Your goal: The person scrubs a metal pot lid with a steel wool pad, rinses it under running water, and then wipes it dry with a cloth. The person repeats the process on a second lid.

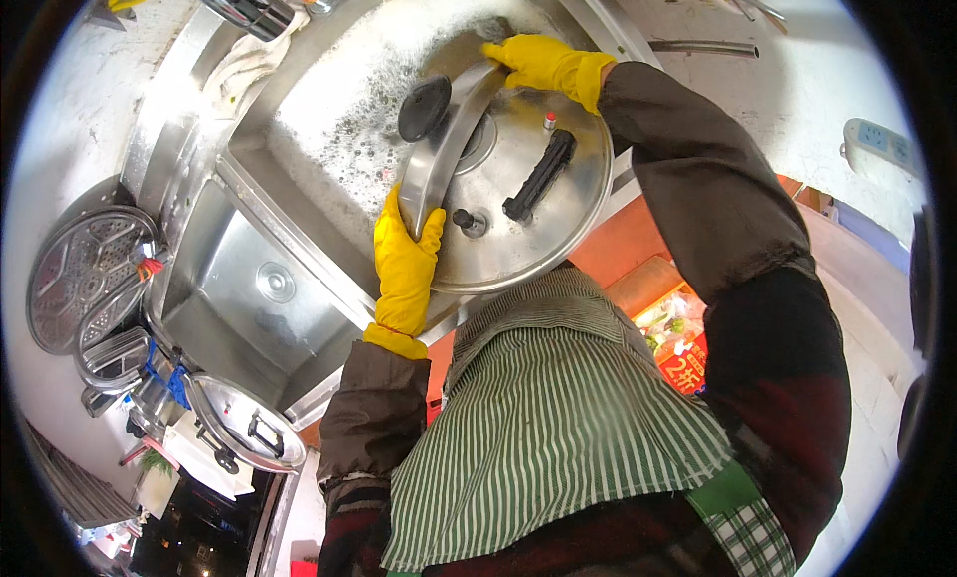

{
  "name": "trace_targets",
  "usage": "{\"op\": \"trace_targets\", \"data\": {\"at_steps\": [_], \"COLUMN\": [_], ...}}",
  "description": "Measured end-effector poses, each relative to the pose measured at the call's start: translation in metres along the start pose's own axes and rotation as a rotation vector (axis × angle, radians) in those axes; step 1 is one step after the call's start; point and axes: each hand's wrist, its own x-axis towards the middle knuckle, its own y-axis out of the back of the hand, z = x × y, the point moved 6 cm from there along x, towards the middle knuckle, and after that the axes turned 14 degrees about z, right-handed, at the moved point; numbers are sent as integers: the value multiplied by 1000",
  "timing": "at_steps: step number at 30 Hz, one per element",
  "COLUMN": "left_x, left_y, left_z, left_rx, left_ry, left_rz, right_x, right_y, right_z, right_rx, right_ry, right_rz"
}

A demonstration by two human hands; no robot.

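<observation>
A large steel pressure cooker lid [508,233] with a curved metal bar [452,147] across it and a black knob [425,108] lies tilted over the basin's near edge. My left hand [407,259], in a yellow rubber glove, grips the bar's near end by the rim. At the lid's far edge my right hand [549,65], gloved the same way, holds the bar's other end. The lid bears a black handle [540,175], a small black valve [469,223] and a red-tipped pin [550,120]. Beyond it, foamy water [336,91] fills the steel sink basin [258,147].
A second steel basin [232,278] with a drain adjoins on the left. Perforated steel racks [93,278] and a smaller cooker lid [247,424] stand farther left. A faucet [243,5] and a wet cloth [243,72] are at the back. A power strip [878,143] lies right.
</observation>
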Motion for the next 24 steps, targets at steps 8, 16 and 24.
{"op": "trace_targets", "data": {"at_steps": [8, 16, 24], "left_x": [0, -2, -1], "left_y": [2, 0, 1], "left_z": [0, -6, -8], "left_rx": [28, 13, 76], "left_ry": [-20, 38, 34], "left_rz": [29, 16, -1], "right_x": [7, 38, -19], "right_y": [16, -61, 3], "right_z": [-69, 68, -72], "right_rx": [311, 0, 248], "right_ry": [350, -51, 401], "right_rz": [19, 143, 441]}}
